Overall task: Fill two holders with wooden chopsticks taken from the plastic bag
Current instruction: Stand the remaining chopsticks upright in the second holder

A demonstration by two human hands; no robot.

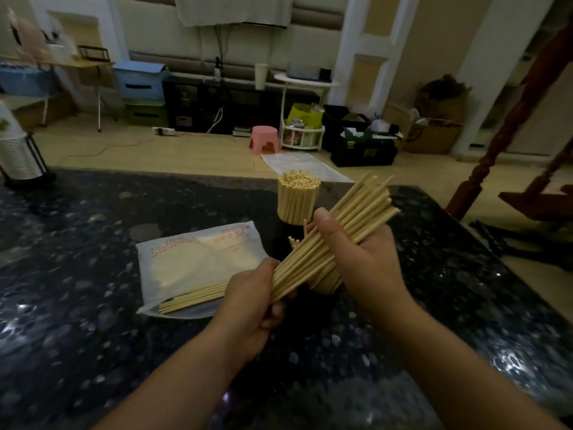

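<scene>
At the far left edge of the dark speckled counter [77,259], a stack of ribbed white cups [15,150] is held in a black wire stand. Further right, a plastic bag [198,259] lies flat on the counter, printed with red text near its far edge. A few chopsticks [192,301] are left in the bag, lying along its near edge with their ends towards the left hand.

The left hand [257,302] is seen just right of the bag, its fingers curled round the lower end of a thick bundle [328,243] of chopsticks. The bundle is tilted, rising from lower left to upper right, with its upper ends fanned out unevenly. The right hand [362,256] cradles the bundle from beneath near the middle, palm up, with the thumb pressed over the top of the sticks and the fingers wrapped under them.

Behind the hands, a full holder [298,200] stands upright on the counter, packed with chopsticks whose ends face up. Its dark body is barely told apart from the counter. Just in front of it, behind the bundle, a few upright stick tips [294,240] are seen; whether they stand in a second holder cannot be told, as that spot is dark and covered by the bundle.

Beyond the counter, a pink stool [265,139] stands on the floor.
</scene>
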